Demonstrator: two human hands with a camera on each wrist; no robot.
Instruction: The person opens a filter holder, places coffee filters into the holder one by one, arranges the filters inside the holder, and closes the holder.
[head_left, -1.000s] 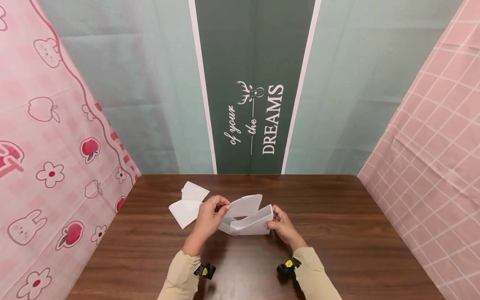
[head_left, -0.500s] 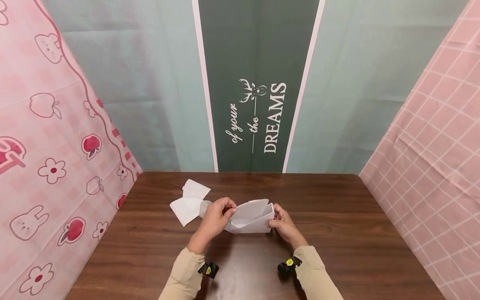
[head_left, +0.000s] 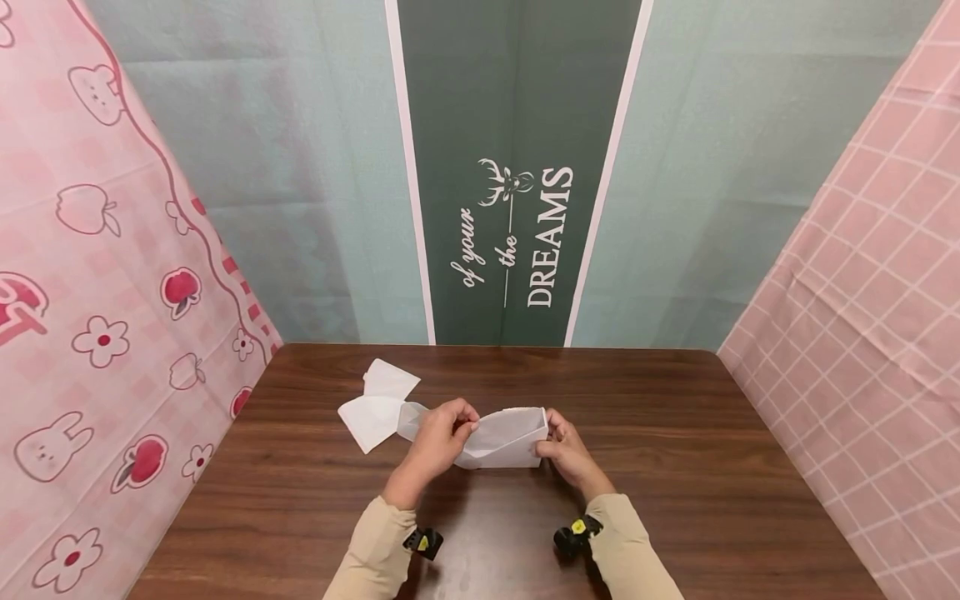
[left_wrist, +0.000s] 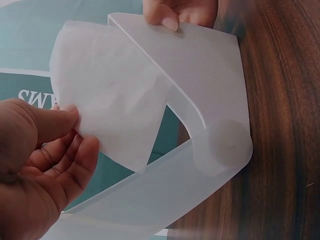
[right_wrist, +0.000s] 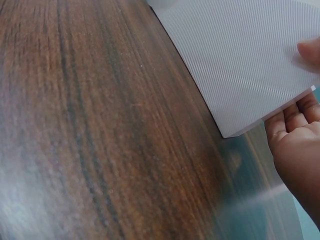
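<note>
My left hand (head_left: 447,435) pinches the lower edge of a white cone-shaped paper coffee filter (left_wrist: 110,85) between thumb and fingers. A white ribbed case (left_wrist: 200,65) with a translucent lid (left_wrist: 140,195) swung out on a round hinge stands on the table. In the left wrist view, the filter's far end overlaps the case's slanted opening. My right hand (head_left: 570,450) grips the right end of the case, thumb on the near face and fingers behind it. The ribbed face and that hand also show in the right wrist view.
Two more white paper filters (head_left: 372,421) lie on the brown wooden table (head_left: 675,500), left of the case, close to its lid. Behind the table hangs a green cloth backdrop (head_left: 495,100), with pink cloths at both sides.
My left hand has moved right and slightly down with the filter, bringing it from above the case down into its opening. The right hand keeps its hold on the case.
</note>
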